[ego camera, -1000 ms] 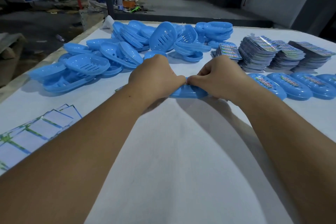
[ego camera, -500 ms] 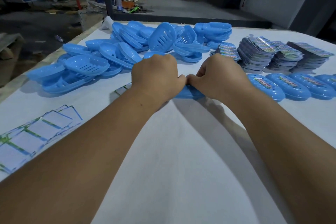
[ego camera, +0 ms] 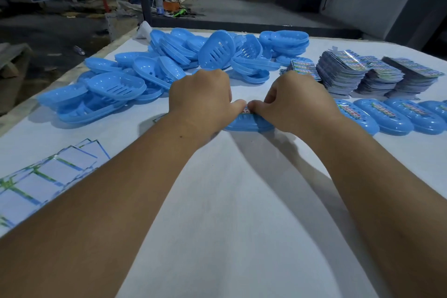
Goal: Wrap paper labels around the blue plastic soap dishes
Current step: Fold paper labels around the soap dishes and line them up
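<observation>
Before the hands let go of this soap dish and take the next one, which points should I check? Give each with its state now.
1. Blue plastic soap dish lies flat on the white table: ok.
2. Left hand and right hand both hold it: ok.
3. Colourful paper label is on the dish: ok.
4. Label ends closed: cannot tell, hidden.
5. Unlabelled blue dishes left: ok.
6. Stacked printed labels left: ok.

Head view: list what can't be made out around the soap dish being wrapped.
- Soap dish: both ends covered by the left hand and right hand.
- Paper label: only a sliver shows between the thumbs; print too small.
- Fingertips: curled under, hidden by the knuckles.
</observation>
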